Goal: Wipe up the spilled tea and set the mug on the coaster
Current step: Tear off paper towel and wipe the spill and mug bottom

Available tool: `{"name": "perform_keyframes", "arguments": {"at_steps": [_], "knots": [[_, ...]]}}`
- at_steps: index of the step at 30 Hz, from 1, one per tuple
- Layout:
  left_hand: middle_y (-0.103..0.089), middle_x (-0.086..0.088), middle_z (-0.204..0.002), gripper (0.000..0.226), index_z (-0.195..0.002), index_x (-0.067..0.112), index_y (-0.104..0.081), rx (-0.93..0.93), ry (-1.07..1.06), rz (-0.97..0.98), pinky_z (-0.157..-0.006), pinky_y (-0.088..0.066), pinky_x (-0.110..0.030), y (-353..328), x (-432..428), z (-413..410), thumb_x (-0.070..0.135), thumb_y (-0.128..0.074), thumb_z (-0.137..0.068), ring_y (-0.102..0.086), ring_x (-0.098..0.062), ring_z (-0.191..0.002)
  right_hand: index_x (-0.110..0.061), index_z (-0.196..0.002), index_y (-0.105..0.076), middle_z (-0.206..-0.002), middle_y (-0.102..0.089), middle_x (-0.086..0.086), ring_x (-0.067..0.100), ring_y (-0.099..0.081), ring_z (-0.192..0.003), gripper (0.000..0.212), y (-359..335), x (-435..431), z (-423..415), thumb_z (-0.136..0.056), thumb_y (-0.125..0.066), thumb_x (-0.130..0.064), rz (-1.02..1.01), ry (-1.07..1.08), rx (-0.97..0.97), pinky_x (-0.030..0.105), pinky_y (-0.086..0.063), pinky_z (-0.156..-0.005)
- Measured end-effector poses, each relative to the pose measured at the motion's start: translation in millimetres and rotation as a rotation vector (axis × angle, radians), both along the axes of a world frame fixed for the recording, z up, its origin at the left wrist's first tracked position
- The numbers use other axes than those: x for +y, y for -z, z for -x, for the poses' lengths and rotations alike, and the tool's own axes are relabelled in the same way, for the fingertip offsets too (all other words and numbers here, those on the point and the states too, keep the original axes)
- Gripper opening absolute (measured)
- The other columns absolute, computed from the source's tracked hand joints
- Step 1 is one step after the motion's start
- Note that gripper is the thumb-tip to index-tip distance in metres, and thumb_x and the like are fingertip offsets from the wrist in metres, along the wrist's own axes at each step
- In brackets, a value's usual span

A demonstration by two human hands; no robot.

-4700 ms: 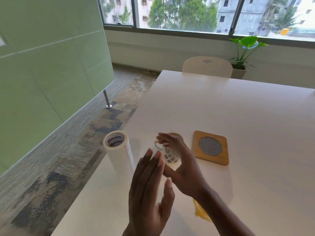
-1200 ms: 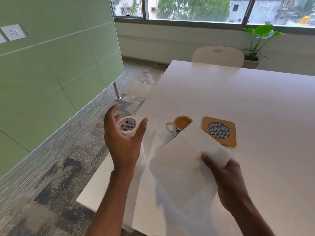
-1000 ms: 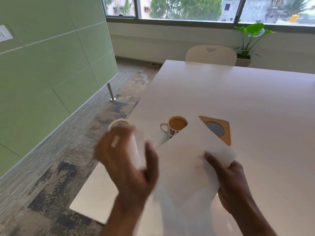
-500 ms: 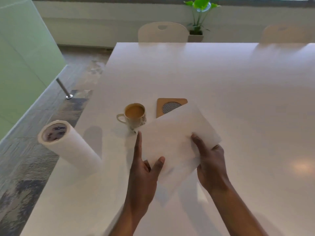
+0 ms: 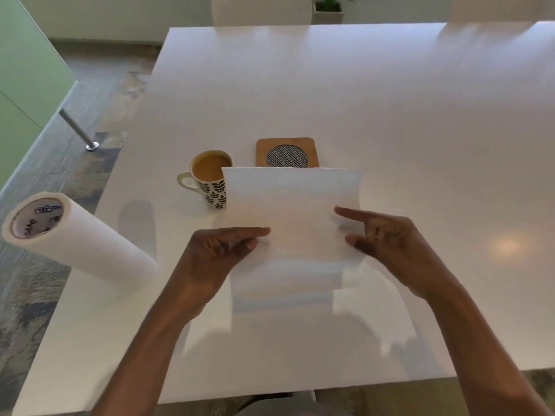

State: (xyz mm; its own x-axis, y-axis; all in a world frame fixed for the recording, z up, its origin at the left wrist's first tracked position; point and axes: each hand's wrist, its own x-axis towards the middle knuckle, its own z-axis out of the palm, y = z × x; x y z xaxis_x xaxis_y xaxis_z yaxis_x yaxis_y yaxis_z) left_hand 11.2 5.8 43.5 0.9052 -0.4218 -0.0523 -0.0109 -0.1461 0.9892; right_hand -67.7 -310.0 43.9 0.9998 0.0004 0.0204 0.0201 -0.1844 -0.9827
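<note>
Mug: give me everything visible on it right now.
The mug is white, apparently ceramic, with a black leaf print and a loop handle pointing left. It stands upright on the white table, nearly full of milky brown tea, just left of the wooden coaster, not on it. The paper towel sheet held in both hands covers its right edge; neither hand touches it.

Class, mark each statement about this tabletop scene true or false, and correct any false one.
1. The white leaf-patterned mug stands on the square wooden coaster. False: it stands on the white table beside it.
2. Both hands hold a white paper towel sheet. True.
3. The mug is empty. False: it holds brown tea.
4. The paper towel roll is left of the mug. True.
5. The left hand grips the roll. False: it holds the sheet, as does the right hand.
</note>
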Motion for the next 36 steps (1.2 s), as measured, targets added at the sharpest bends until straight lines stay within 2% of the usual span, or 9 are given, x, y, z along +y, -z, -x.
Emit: {"name": "perform_keyframes", "arguments": {"at_steps": [4,11,14,18,22,26,28,30,36], "knots": [[-0.075,0.022,-0.122,0.051,-0.114,0.045,-0.079,-0.003,0.017,0.000,-0.096,-0.058,-0.025,-9.5,-1.3,-7.1,0.041,-0.090,-0.065,-0.071,-0.004,-0.117,-0.026,-0.143,-0.066,-0.126,-0.069,-0.003,0.010,-0.070,-0.118,0.073,-2.2,9.6,-10.9,-0.075,-0.090,-0.018,0.073,-0.025,0.031,0.019,-0.056,-0.099],[-0.081,0.013,-0.107,0.043,-0.108,0.038,-0.083,-0.085,-0.092,0.053,-0.089,-0.058,-0.017,-24.4,-10.6,-17.1,0.029,-0.091,-0.067,-0.075,-0.003,-0.105,-0.027,-0.106,-0.085,-0.092,-0.068,0.000,0.021,-0.055,-0.080,0.020,-8.7,14.4,-28.0,-0.087,-0.082,-0.026,0.068,0.121,-0.043,0.023,-0.042,-0.072],[-0.081,0.018,-0.100,0.027,-0.097,0.041,-0.084,-0.177,-0.161,-0.024,-0.082,-0.061,-0.017,-29.9,-15.0,-18.1,0.034,-0.089,-0.072,-0.075,-0.001,-0.097,-0.025,-0.097,-0.085,-0.097,-0.064,-0.006,0.008,-0.056,-0.085,0.014,-14.4,9.3,-33.8,-0.085,-0.082,-0.031,0.105,0.136,-0.078,0.015,-0.042,-0.077],[-0.062,0.007,-0.111,0.017,-0.092,0.037,-0.077,-0.535,-0.261,-0.345,-0.091,-0.054,-0.020,-30.1,-21.8,-24.3,0.031,-0.088,-0.079,-0.059,-0.003,-0.105,-0.019,-0.091,-0.081,-0.136,-0.064,-0.006,0.005,-0.061,-0.126,0.016,-22.3,3.1,-42.8,-0.088,-0.079,-0.034,0.341,0.079,-0.169,0.011,-0.044,-0.100],[-0.057,0.000,-0.145,0.012,-0.094,0.019,-0.071,-0.708,-0.164,-0.419,-0.108,-0.050,-0.054,-33.3,-32.3,-34.4,0.021,-0.082,-0.090,-0.052,-0.023,-0.138,-0.014,-0.101,-0.071,-0.121,-0.079,-0.010,0.013,-0.074,-0.098,0.014,-33.8,1.0,-53.9,-0.096,-0.077,-0.025,0.385,-0.051,-0.230,0.029,-0.058,-0.085],[-0.075,0.009,-0.126,0.027,-0.115,0.022,-0.068,-0.749,-0.035,-0.347,-0.098,-0.059,-0.040,-32.7,-39.0,-47.3,0.023,-0.080,-0.091,-0.069,-0.005,-0.119,-0.016,-0.101,-0.060,-0.121,-0.077,-0.025,0.006,-0.066,-0.073,0.009,-27.1,5.4,-67.4,-0.105,-0.067,-0.020,0.477,0.023,-0.399,0.024,-0.053,-0.064],[-0.077,0.005,-0.124,0.044,-0.135,0.025,-0.068,-0.773,-0.005,-0.383,-0.101,-0.057,-0.027,-26.7,-44.2,-53.4,0.016,-0.078,-0.093,-0.073,-0.005,-0.112,-0.011,-0.118,-0.071,-0.131,-0.076,-0.013,0.008,-0.077,-0.102,0.014,-17.8,7.6,-73.6,-0.107,-0.063,-0.013,0.509,0.013,-0.498,0.023,-0.059,-0.090],[-0.075,-0.002,-0.129,0.048,-0.139,0.019,-0.068,-0.809,0.049,-0.453,-0.105,-0.052,-0.025,-16.4,-49.5,-60.3,0.006,-0.076,-0.093,-0.072,-0.014,-0.116,-0.004,-0.135,-0.070,-0.143,-0.070,0.003,0.017,-0.063,-0.138,0.031,-3.8,6.2,-78.6,-0.106,-0.059,0.000,0.581,-0.068,-0.559,0.035,-0.046,-0.119],[-0.061,-0.007,-0.148,0.043,-0.140,0.009,-0.065,-0.847,0.254,-0.679,-0.117,-0.047,-0.042,21.3,-53.9,-73.7,0.000,-0.063,-0.099,-0.057,-0.020,-0.140,-0.017,-0.160,-0.043,-0.171,-0.036,0.003,0.013,-0.025,-0.161,0.061,35.2,-2.8,-77.5,-0.104,-0.056,0.004,0.732,-0.383,-0.272,0.042,-0.025,-0.131]]}}
